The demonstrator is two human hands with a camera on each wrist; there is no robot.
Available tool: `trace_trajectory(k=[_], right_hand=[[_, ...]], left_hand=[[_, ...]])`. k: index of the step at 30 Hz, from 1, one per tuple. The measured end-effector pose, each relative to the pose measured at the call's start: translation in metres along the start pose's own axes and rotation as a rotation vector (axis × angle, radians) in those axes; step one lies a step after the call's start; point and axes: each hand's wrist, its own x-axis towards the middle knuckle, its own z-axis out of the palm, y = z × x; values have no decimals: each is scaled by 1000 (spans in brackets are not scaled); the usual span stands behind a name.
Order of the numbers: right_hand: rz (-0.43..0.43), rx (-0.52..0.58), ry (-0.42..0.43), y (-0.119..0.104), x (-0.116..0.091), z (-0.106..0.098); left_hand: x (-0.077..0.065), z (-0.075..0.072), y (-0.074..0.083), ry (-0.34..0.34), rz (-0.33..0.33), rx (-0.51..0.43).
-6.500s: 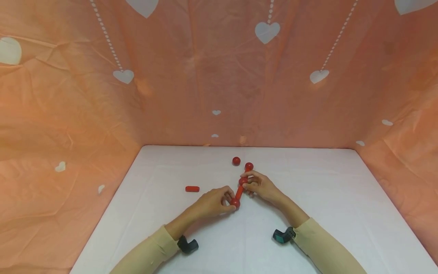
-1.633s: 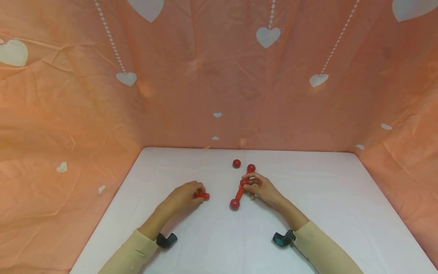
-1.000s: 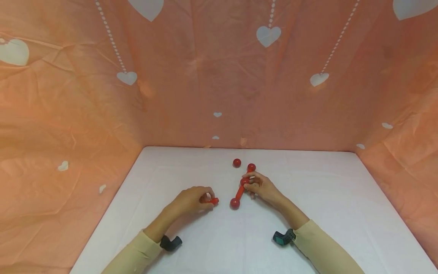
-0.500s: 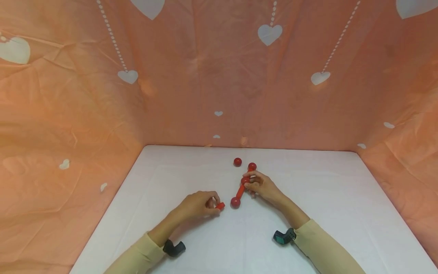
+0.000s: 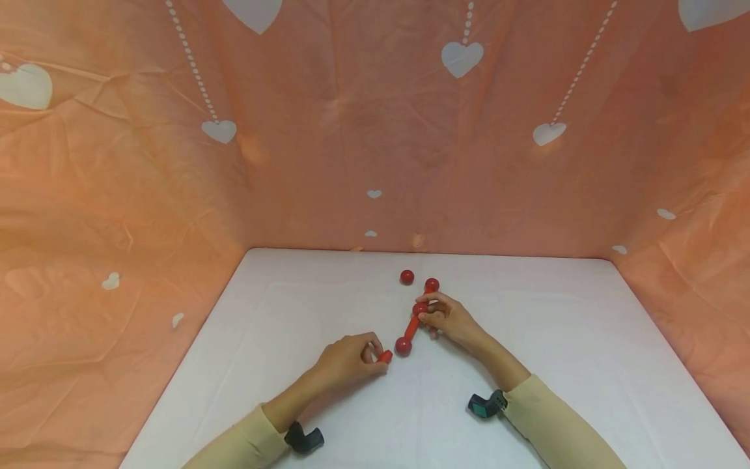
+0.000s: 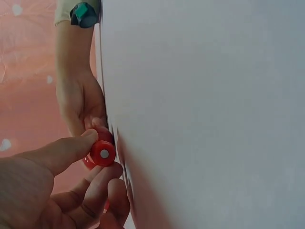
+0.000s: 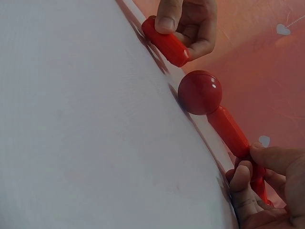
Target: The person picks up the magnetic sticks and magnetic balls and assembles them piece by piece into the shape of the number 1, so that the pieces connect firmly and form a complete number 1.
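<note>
My left hand (image 5: 350, 358) pinches a short red rod (image 7: 167, 43) between thumb and fingers, a small gap short of the nearest red ball (image 5: 403, 346). In the left wrist view the rod's end face (image 6: 104, 153) shows a pale round disc. That nearest ball ends a straight chain of red balls joined by red rods, which slants away across the table. Thumb and fingertips of my right hand (image 5: 456, 320) hold the chain at its middle ball (image 5: 419, 310). Beyond the fingers is the chain's far ball (image 5: 431, 284); the rod before it is partly hidden.
A loose red ball (image 5: 407, 277) lies left of the chain's far end. The white table (image 5: 527, 312) is enclosed by orange cloth (image 5: 375, 130) with pale hearts. Each wrist wears a dark camera mount (image 5: 487, 404).
My left hand let go of the chain's near ball, took the red rod from the table's left and carried it rightward to beside that ball. My right hand keeps its hold.
</note>
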Motion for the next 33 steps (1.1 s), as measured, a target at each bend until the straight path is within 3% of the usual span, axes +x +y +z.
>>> trace_trajectory(k=[13,33], right_hand=[[15,-14,6,-1,-1,0],[18,9,0,-3,-1,1]], left_hand=[[-4,7,10,-6,-43,-45],[4,14,15,4,-35,-47]])
